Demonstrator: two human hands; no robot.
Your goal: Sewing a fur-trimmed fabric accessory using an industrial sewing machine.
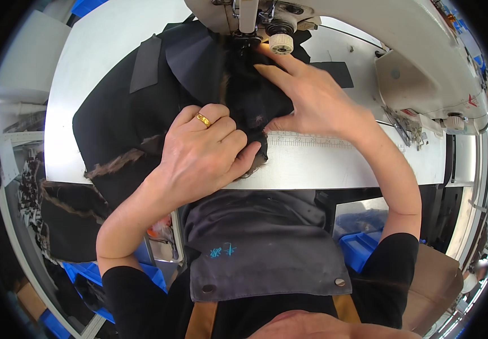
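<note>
Black fabric (119, 107) with brown fur along some of its edges is spread over the white table under a sewing machine (247, 17). My left hand (207, 144), with a gold ring on one finger, is closed on the fabric near the table's front edge, its thumb pressed against the curled fingers. My right hand (306, 96) lies spread on the fabric on the right side, fingertips beside the machine's presser foot and thumb lower down by the fabric's edge. Machine head and fingers partly hide the needle area.
A printed ruler scale (312, 140) runs along the white table (334, 169). Metal tools (403, 127) lie by the machine's base on the right. Some fabric (74, 220) hangs off the table's left side above a blue bin (80, 277). Another blue bin (358, 248) stands below right.
</note>
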